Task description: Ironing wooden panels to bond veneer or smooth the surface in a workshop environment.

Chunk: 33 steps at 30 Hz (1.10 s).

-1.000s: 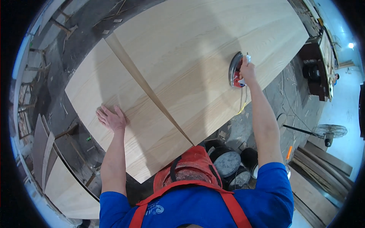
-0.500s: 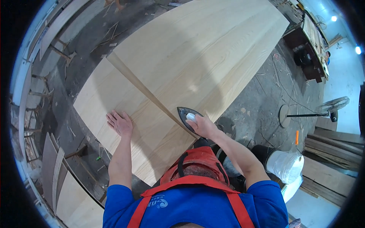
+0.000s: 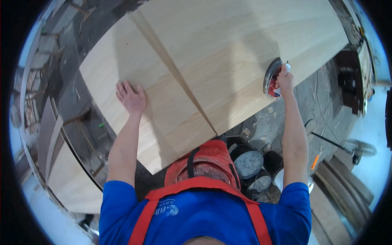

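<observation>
A wide pale wooden panel [image 3: 212, 57] spreads out before me, crossed by a darker brown strip [image 3: 173, 71] running from the far left to the near edge. My left hand [image 3: 131, 98] rests flat on the panel left of this strip, fingers spread, holding nothing. With its fingers wrapped round the handle, my right hand [image 3: 284, 81] grips a clothes iron [image 3: 270, 78] near the panel's right edge. The iron is tipped up, its soleplate turned partly away from the wood; whether any edge touches the panel I cannot tell.
Several dark buckets [image 3: 247, 164] stand by the near edge, right of my red apron [image 3: 200, 163]. A standing fan [image 3: 359, 149] and stacked boards [image 3: 343, 179] are at the right. Curved wooden sheets [image 3: 73, 175] lean at the lower left. Scraps litter the grey floor [image 3: 265, 126].
My right hand has carried the iron from beside the brown strip outward to the right and farther away, tipping it up. My left hand stays flat on the panel. The whole view has shifted.
</observation>
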{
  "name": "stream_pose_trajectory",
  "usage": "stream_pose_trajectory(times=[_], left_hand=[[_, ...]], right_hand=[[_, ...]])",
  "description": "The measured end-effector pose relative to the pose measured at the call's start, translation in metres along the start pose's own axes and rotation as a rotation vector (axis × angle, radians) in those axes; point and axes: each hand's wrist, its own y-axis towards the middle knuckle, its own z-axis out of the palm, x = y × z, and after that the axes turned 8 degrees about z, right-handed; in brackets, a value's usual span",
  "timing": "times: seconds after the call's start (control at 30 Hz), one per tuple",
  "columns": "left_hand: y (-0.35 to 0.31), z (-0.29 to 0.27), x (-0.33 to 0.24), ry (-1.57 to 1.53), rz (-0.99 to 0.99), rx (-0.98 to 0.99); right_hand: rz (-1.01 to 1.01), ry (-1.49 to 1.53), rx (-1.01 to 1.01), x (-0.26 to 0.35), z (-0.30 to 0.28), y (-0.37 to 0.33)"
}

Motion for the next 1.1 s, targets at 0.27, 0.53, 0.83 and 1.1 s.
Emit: stream_pose_trajectory(times=[0.27, 0.53, 0.83, 1.1], left_hand=[[-0.001, -0.008, 0.0, 0.037, -0.042, 0.02], [0.001, -0.015, 0.001, -0.015, -0.033, 0.045], [0.002, -0.014, -0.015, -0.036, -0.058, 0.068], [0.001, -0.013, -0.011, -0.053, -0.067, 0.082]], right_hand=[[-0.288, -0.427, 0.26, -0.024, 0.087, -0.214], [-0.648, -0.472, 0.368, -0.034, 0.112, -0.254], [-0.613, -0.326, 0.079, -0.042, 0.029, -0.086], [-0.357, -0.392, 0.426, -0.067, 0.062, -0.152]])
